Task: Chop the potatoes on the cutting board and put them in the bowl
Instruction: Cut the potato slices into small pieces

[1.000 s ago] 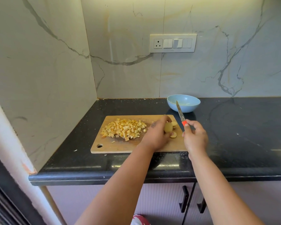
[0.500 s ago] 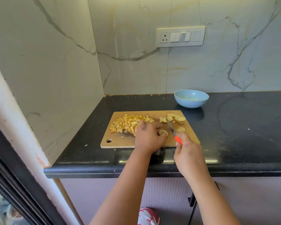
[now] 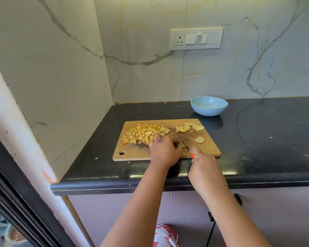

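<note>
Right hand [image 3: 204, 164] holds knife [image 3: 184, 144] on cutting board [image 3: 143, 154] beside left hand [image 3: 165, 150].

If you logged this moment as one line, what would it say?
phase: chopping | left hand: steadying piece on cutting board | right hand: holds knife, cutting | diced pile and slices on board | bowl: no potato

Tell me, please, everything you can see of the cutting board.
The cutting board is a flat rectangle with rounded corners, pale brown and wood-like, with a hole near its front-left corner. It lies flat on the black counter, just in front of the blue bowl. Diced potato is heaped on its left half, and slices lie at its back right. The left hand rests on it, and the right hand holds a knife over it.
</note>
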### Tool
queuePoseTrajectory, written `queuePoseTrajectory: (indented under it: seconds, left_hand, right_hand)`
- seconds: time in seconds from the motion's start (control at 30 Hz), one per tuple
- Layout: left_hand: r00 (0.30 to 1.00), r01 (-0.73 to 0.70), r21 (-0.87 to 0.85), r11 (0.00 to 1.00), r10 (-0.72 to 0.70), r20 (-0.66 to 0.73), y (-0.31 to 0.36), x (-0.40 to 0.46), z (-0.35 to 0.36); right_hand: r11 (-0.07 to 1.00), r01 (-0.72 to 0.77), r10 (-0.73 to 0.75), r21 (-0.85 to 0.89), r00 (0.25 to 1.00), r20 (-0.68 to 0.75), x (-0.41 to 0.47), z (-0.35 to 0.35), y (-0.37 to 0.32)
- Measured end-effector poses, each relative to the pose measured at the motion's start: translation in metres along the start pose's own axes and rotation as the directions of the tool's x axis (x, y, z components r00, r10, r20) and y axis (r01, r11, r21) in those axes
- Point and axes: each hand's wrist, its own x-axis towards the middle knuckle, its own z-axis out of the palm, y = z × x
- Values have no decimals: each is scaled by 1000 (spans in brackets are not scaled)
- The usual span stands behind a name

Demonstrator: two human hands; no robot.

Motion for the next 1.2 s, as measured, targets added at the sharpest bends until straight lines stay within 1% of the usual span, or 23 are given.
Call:
queuePoseTrajectory:
  seconds: [0.07,0.13,0.23,0.33,0.43,0.5,0.57,0.67,0.73,0.8,0.87,1.03,1.13,1.2]
  left_hand:
    - [1000,10,-6,1000,-10,-1,0,-1,0]
    - [1000,13,3,1000,-13,1,0,0,0]
    - [1000,8,15,1000,-8,0,0,1,0]
    - [1000,21,2,1000,-21,-1,1,1,0]
    - [999,36,-8,999,-36,7,2,2,0]
    - [999,40,-3,999,-40,10,1,1,1]
    - [1000,30,2,1000,-30,5,1,-1,2]
    - [999,35,-59,998,-36,-27,-1,-2,-1]
    - [995,63,-136,989,-73,-66,-1,-1,-3]
    - [992,81,-169,982,-97,-86,-1,0,-4]
    - [991,79,-137,987,-93,-97,0,0,-3]
    - [991,63,-99,993,-74,-112,2,-2,-3]
    - [991,76,-90,993,-86,-104,3,-1,-3]
    - [992,85,-90,992,-93,-86,3,-2,-1]
  right_hand:
    - [1000,-4,4,-22,1000,-6,-1,2,-1]
    - [1000,-9,9,11,1000,-28,1,2,3]
    - [998,-4,5,60,1000,-21,2,1,7]
    - [1000,9,-9,10,1000,9,-1,-1,2]
    - [995,19,-10,-95,995,101,6,-4,-10]
    - [989,26,-9,-143,993,118,16,-3,-16]
    - [993,12,-3,-117,997,81,24,0,-14]
    - [1000,-7,7,2,999,-41,24,5,-2]
    - [999,25,-20,47,995,-96,17,4,4]
    - [997,67,-63,35,992,-108,9,3,8]
    - [996,90,-87,28,993,-86,4,2,9]
    - [999,29,-29,-20,999,15,2,3,2]
    - [990,42,-33,-132,997,71,8,4,-13]
    - [986,41,-29,-159,997,75,17,4,-20]
